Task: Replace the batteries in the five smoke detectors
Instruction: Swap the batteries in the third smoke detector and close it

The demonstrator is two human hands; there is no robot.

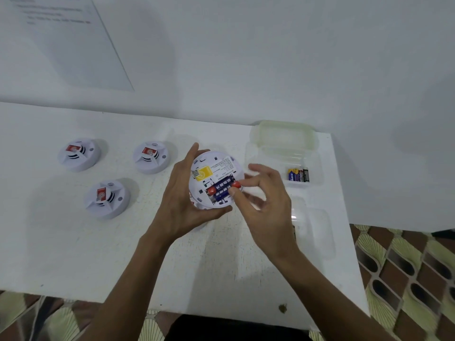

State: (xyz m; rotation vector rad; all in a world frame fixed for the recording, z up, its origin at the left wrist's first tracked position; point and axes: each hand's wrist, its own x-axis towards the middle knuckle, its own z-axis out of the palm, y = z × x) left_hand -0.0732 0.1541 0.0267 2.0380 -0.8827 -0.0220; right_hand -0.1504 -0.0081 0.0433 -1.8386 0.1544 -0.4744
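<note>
My left hand [183,193] grips a white smoke detector [214,173] turned back-side up above the table, its battery bay uncovered. Two blue batteries with red ends [221,190] lie in the bay. The thumb and forefinger of my right hand [261,193] pinch the red end of the upper battery. Three more white detectors stand face up on the left: one at the far left [79,154], one in the middle [151,156], one nearer [107,198]. Part of another detector [194,204] shows beneath the held one.
A clear plastic box [283,158] at the right holds a few batteries [298,175]. A second clear container [312,230] lies nearer, by the right edge of the white table [73,242]. A wall rises behind. Patterned floor shows to the right and below.
</note>
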